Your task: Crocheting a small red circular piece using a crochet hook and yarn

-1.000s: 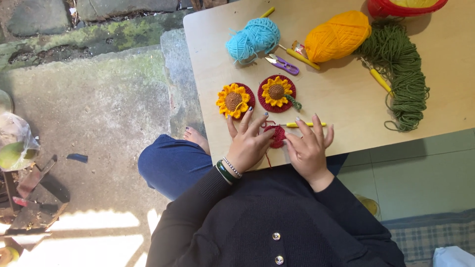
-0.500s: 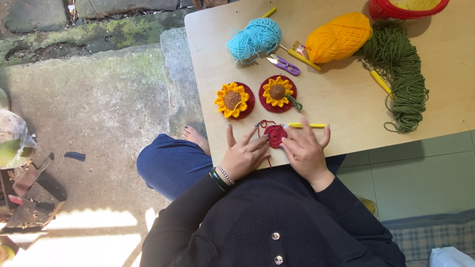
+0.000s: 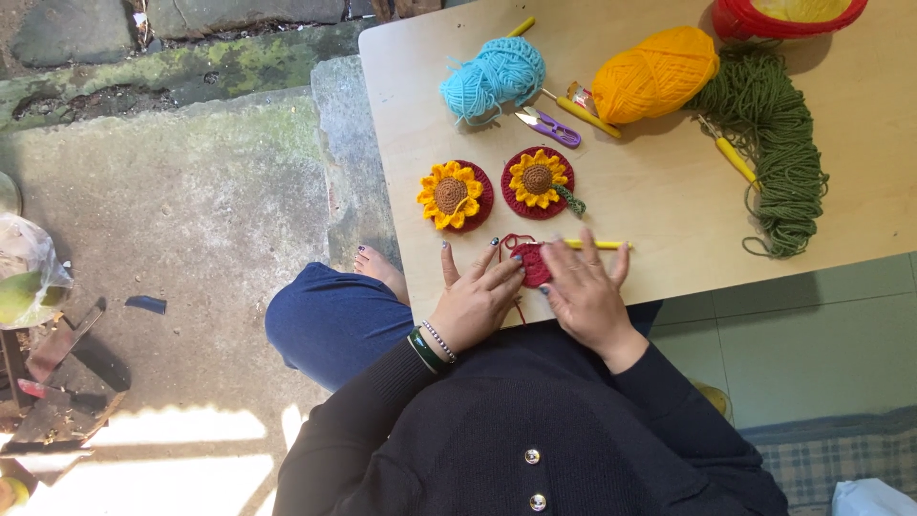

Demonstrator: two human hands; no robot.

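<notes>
A small dark red crochet disc (image 3: 533, 265) lies near the front edge of the wooden table (image 3: 669, 201), with a red yarn tail trailing off the edge. My left hand (image 3: 476, 294) lies flat with its fingers spread, the fingertips touching the disc's left side. My right hand (image 3: 585, 291) rests flat over the disc's right side. A yellow crochet hook (image 3: 600, 245) lies just beyond my right fingertips. Two finished sunflower coasters on red bases (image 3: 455, 195) (image 3: 539, 181) sit farther back.
Farther back on the table are a blue yarn ball (image 3: 493, 78), purple snips (image 3: 546, 126), an orange yarn skein (image 3: 655, 73), a loose green yarn bundle (image 3: 781, 158), other yellow hooks and a red bowl (image 3: 785, 17). Stone ground lies to the left; my blue-clad knee (image 3: 330, 320) sticks out.
The red disc went from being held up between my fingers to lying on the table. Both hands have flattened onto it, and the yellow hook now lies free.
</notes>
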